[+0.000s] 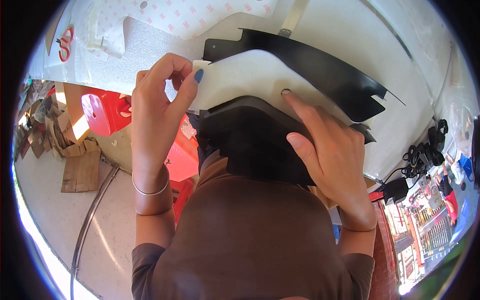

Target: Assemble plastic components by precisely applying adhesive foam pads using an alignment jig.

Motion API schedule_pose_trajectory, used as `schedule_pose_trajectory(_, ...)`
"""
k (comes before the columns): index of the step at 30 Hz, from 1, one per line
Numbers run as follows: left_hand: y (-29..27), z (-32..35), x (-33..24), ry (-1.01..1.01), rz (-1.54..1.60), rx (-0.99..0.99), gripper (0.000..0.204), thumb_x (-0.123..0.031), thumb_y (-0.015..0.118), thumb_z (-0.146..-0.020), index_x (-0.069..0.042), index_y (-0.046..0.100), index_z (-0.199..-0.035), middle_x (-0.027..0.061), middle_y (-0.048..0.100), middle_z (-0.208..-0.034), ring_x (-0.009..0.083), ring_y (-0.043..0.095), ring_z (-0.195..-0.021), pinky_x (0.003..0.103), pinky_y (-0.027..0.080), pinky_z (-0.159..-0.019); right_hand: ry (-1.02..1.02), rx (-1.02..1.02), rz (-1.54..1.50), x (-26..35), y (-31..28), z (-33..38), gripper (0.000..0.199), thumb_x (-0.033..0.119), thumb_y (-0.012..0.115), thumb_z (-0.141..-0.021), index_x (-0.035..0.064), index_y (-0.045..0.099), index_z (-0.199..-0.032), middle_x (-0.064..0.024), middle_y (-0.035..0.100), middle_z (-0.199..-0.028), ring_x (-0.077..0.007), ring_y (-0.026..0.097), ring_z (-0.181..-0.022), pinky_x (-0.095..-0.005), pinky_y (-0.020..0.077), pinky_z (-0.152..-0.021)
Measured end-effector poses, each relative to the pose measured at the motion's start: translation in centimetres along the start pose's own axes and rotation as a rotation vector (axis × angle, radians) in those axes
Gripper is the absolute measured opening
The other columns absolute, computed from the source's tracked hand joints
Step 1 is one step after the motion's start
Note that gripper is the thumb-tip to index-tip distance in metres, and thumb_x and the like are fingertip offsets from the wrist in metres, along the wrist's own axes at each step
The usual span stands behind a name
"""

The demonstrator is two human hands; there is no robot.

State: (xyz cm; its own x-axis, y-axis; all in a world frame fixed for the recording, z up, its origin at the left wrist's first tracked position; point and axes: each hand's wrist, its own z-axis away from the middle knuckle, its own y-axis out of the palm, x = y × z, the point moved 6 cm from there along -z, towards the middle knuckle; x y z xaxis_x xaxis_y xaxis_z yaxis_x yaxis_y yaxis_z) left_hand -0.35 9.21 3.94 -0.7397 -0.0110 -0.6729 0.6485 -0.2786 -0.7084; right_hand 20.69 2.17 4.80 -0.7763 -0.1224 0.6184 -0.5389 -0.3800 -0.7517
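Observation:
A curved white sheet [245, 75] with a small round hole lies between two black pieces. Beyond it extends a long, glossy black curved sheet [320, 65] with notched ends. On the near side, a dark black sheet [250, 130] reaches over the table edge toward my body. My left hand [167, 87] pinches the white sheet's left end between thumb and forefinger. With its index finger stretched out, my right hand [330, 145] touches the white sheet beside the hole. That hand's thumb stands apart over the dark sheet.
Patterned white backing paper [200, 17] covers the far left of the white table [400, 65]. Black cables and adapters [415, 160] sit at its right edge. Below at left are red plastic stools [102, 112] and piled cardboard [80, 170]. Red scissors handles [65, 44] lie far left.

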Motion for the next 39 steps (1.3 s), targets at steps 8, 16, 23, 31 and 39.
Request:
schedule_pose_trajectory(8,0.44,-0.3,0.44,0.058,-0.148,0.018,0.01,-0.011,0.064,-0.083,-0.007,0.055,-0.08,-0.0023,0.053,-0.066,0.0103,0.044,-0.06,0.027,0.031,-0.076,0.032,0.003,0.023,-0.03,0.16,-0.34,0.043,0.039,0.056,-0.09,0.0137,0.053,-0.125,-0.0041,0.052,-0.074,-0.0224,0.055,-0.058,-0.0332,0.043,-0.048)
schedule_pose_trajectory(16,0.9,-0.33,0.39,0.113,-0.224,-0.003,0.011,-0.013,0.063,-0.085,-0.008,0.055,-0.08,-0.002,0.052,-0.065,0.0116,0.045,-0.06,0.028,0.03,-0.075,0.052,-0.018,0.061,-0.17,0.48,-0.29,0.043,0.04,0.055,-0.09,0.0151,0.055,-0.125,-0.0033,0.052,-0.073,-0.0218,0.054,-0.057,-0.0332,0.0429,-0.048)
schedule_pose_trajectory(23,0.96,-0.43,0.23,0.135,-0.293,0.011,0.012,-0.012,0.063,-0.085,-0.008,0.053,-0.078,-0.0008,0.053,-0.068,0.013,0.049,-0.062,0.03,0.028,-0.072,0.081,0.008,0.068,-0.12,0.44,-0.33,0.044,0.042,0.055,-0.09,0.0166,0.055,-0.126,-0.003,0.053,-0.073,-0.0219,0.055,-0.059,-0.0335,0.0435,-0.048)
schedule_pose_trajectory(31,0.95,-0.27,0.11,0.15,-0.313,-0.007,0.014,-0.012,0.064,-0.083,-0.008,0.052,-0.078,-0.001,0.052,-0.068,0.0131,0.049,-0.063,0.031,0.027,-0.072,0.068,-0.026,0.067,-0.16,0.48,-0.41,0.044,0.042,0.055,-0.09,0.0164,0.056,-0.126,-0.0026,0.054,-0.074,-0.0219,0.056,-0.059,-0.0331,0.0441,-0.05)
schedule_pose_trajectory(39,0.95,-0.13,0.23,0.14,-0.323,-0.003,0.018,-0.013,0.07,-0.079,-0.01,0.052,-0.077,-0.0018,0.05,-0.066,0.0136,0.049,-0.063,0.032,0.026,-0.072,0.088,-0.007,0.06,-0.22,0.6,-0.25,0.044,0.042,0.055,-0.09,0.0172,0.055,-0.127,-0.0031,0.055,-0.075,-0.0219,0.055,-0.059,-0.0327,0.0437,-0.05)
